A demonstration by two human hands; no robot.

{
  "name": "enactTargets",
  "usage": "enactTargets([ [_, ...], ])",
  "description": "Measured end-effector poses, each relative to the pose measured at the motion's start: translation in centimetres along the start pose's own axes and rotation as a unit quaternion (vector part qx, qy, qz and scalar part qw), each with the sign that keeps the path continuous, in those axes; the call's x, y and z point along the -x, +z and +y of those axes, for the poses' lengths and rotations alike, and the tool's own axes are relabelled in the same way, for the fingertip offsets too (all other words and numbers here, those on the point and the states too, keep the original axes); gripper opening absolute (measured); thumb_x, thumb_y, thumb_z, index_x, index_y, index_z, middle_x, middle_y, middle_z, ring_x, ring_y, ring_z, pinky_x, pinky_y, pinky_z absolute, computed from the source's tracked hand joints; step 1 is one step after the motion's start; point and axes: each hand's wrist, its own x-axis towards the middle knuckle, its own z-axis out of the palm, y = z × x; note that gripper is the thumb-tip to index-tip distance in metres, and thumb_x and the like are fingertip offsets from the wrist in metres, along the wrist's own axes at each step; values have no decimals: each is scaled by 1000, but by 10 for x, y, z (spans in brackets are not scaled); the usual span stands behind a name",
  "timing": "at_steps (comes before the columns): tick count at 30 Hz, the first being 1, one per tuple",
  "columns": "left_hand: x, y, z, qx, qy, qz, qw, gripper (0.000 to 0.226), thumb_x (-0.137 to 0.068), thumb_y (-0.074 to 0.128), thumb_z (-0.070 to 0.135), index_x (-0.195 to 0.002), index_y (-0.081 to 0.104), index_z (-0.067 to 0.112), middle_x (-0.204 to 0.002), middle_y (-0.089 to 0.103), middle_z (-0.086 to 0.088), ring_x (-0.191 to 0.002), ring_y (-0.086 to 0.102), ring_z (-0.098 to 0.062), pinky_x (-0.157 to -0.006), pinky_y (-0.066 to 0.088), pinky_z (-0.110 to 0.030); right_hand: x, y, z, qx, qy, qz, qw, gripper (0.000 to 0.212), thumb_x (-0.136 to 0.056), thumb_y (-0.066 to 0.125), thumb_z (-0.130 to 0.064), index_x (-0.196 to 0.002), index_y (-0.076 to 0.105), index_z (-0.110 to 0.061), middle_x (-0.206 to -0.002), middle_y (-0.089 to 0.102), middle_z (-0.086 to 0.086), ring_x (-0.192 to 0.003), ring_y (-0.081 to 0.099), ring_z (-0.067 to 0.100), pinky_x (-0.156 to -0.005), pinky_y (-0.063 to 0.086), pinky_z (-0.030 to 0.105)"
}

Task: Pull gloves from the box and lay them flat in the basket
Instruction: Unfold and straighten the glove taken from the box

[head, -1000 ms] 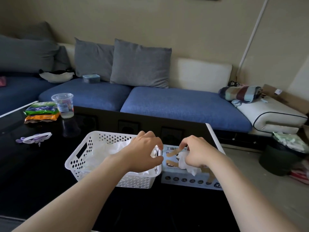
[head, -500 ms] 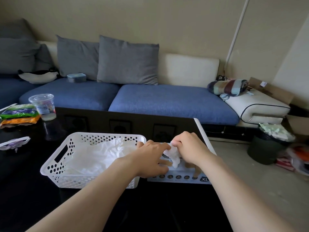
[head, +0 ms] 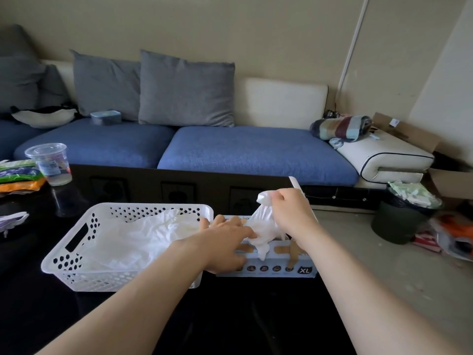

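A white perforated basket (head: 76, 254) stands on the black table with several white gloves (head: 143, 239) lying in it. Right beside it is the glove box (head: 281, 269), marked XL. My right hand (head: 289, 211) pinches a white glove (head: 262, 231) and holds it above the box, its lower end still at the box opening. My left hand (head: 225, 242) lies flat on the top of the box with straight fingers, touching the glove's lower part.
A clear plastic cup (head: 50, 163) and snack packets (head: 18, 176) sit at the table's far left. A blue sofa (head: 243, 149) with grey cushions runs behind the table. A dark bin (head: 401, 216) and bags stand on the floor to the right.
My right hand has risen, drawing the glove up out of the box. My left hand has moved from the basket's edge onto the box top.
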Motion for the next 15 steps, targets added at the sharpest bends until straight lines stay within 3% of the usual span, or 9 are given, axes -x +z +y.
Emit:
enactTargets([
  [6, 1, 0, 2, -6, -2, -13, 1000, 53, -104, 53, 43, -155, 39, 46, -149, 37, 8, -137, 29, -24, -116, 23, -57, -3, -1, -7, -111, -28, 148, 982, 31, -117, 33, -24, -112, 61, -12, -103, 61, -6, -100, 60, 16, -74, 43, 26],
  [8, 2, 1, 2, -9, -3, -13, 1000, 52, -104, 51, 44, -154, 39, 45, -150, 36, 8, -138, 29, -24, -115, 23, -57, -5, -3, -10, -153, -49, 196, 967, 33, -117, 33, -24, -118, 62, -10, -102, 62, -5, -94, 61, 14, -76, 43, 27],
  [12, 3, 0, 0, 25, -12, 1, 1000, 50, -100, 56, 49, -149, 45, 44, -148, 40, 9, -139, 31, -23, -116, 23, -57, -3, -8, -16, -192, -93, 235, 948, 33, -116, 34, -26, -112, 62, -10, -94, 63, -7, -81, 56, 2, -68, 41, 16],
  [15, 4, -3, 1, 74, -34, 83, 993, 51, -92, 58, 67, -135, 52, 39, -134, 48, 10, -131, 39, -21, -108, 30, -48, 2, -6, -22, -205, -106, 221, 948, 32, -116, 35, -27, -106, 63, -14, -92, 64, -8, -80, 57, 1, -67, 41, 13],
])
